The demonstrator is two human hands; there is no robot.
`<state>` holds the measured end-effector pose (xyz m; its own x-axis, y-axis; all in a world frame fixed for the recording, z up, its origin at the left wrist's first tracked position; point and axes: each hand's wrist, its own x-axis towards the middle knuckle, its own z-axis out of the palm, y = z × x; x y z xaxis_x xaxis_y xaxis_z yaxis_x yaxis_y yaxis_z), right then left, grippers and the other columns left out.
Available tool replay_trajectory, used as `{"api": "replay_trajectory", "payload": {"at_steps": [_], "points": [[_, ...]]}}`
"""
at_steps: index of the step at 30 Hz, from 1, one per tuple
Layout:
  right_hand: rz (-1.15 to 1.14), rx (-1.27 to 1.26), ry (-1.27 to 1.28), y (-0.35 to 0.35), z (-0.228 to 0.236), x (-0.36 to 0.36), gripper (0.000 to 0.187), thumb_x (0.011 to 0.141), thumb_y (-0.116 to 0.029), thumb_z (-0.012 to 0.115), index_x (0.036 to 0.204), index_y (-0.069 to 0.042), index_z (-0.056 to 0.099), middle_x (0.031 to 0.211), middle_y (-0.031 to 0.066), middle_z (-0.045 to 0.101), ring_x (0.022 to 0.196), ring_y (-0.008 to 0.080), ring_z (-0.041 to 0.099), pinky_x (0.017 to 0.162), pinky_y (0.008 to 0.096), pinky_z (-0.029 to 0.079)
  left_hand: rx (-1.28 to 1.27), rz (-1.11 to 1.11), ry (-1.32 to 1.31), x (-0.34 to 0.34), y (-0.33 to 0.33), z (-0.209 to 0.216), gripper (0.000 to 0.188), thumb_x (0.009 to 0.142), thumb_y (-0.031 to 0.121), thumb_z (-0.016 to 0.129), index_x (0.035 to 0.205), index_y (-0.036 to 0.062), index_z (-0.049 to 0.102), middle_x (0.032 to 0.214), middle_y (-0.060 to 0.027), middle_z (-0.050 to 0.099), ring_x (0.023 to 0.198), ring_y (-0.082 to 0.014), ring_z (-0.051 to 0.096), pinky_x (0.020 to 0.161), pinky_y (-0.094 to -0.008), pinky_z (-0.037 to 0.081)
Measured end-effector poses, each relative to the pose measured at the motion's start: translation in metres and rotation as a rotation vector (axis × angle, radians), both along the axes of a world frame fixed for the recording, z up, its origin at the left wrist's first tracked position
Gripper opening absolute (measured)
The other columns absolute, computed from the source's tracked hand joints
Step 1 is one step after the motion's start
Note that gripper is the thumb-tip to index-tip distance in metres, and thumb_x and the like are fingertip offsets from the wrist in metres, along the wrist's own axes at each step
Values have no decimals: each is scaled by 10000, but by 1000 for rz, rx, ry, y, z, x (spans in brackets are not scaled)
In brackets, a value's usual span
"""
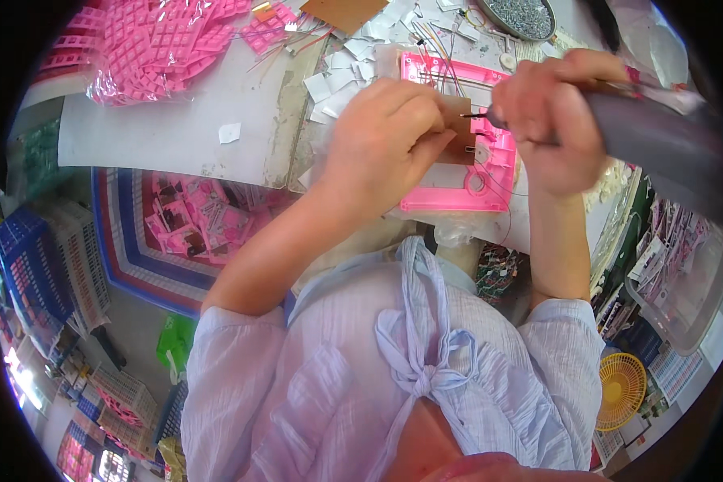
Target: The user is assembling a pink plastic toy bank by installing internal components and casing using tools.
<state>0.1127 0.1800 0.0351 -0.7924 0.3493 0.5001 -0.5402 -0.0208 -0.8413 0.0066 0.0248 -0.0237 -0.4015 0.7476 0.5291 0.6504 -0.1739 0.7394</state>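
Observation:
A pink plastic casing lies on the table in front of me, with thin coloured wires and a brown board in it. My right hand is wrapped round a dark grey electric screwdriver. Its thin bit points left, with the tip over the right edge of the board. My left hand is at the board's left side, thumb and fingertips pressed together in a pinch. What these fingers hold, if anything, is too small or hidden to tell.
A metal dish of small screws sits at the back right. White paper pieces and loose wires lie behind the casing. Bagged pink parts fill the back left. Below the table's left edge stands a basket of pink pieces.

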Motion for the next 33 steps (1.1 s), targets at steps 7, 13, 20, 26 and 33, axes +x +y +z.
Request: {"api": "replay_trajectory", "payload": {"at_steps": [7, 13, 20, 26, 33], "points": [[184, 4, 82, -9, 29, -9, 379, 1007, -172, 401, 1357, -49, 474, 676, 12, 458, 567, 140, 421, 617, 357, 441, 70, -58, -145, -4, -11, 1, 180, 764, -85, 775, 823, -13, 620, 931, -119, 720, 741, -186, 658, 659, -303, 520], [266, -18, 74, -12, 4, -28, 358, 1006, -164, 415, 1338, -49, 483, 696, 17, 477, 589, 136, 439, 639, 353, 446, 31, 1, -279, -16, -34, 0, 154, 795, -125, 741, 839, -16, 641, 919, -122, 710, 792, -174, 676, 699, -287, 539], [137, -27, 13, -18, -2, -34, 275, 985, -132, 443, 1244, -58, 500, 655, 20, 451, 562, 136, 434, 582, 362, 436, 0, 46, -547, -18, -42, -6, 112, 872, -98, 699, 916, -33, 620, 976, -136, 689, 837, -175, 691, 751, -288, 594], [66, -38, -27, -22, -23, -39, 170, 967, -101, 496, 1130, -53, 502, 620, 25, 439, 531, 132, 428, 552, 343, 432, 57, 33, -1098, -35, -56, -8, 106, 912, -53, 684, 995, -41, 620, 974, -142, 694, 833, -172, 706, 757, -292, 615], [43, -25, -28, -28, -21, -40, 107, 959, -75, 531, 1051, -47, 484, 618, 30, 446, 528, 135, 438, 540, 340, 434, -154, 13, -1298, -37, -57, -4, 168, 980, 44, 634, 1122, -45, 654, 1066, -171, 704, 842, -163, 698, 749, -258, 587]]}}
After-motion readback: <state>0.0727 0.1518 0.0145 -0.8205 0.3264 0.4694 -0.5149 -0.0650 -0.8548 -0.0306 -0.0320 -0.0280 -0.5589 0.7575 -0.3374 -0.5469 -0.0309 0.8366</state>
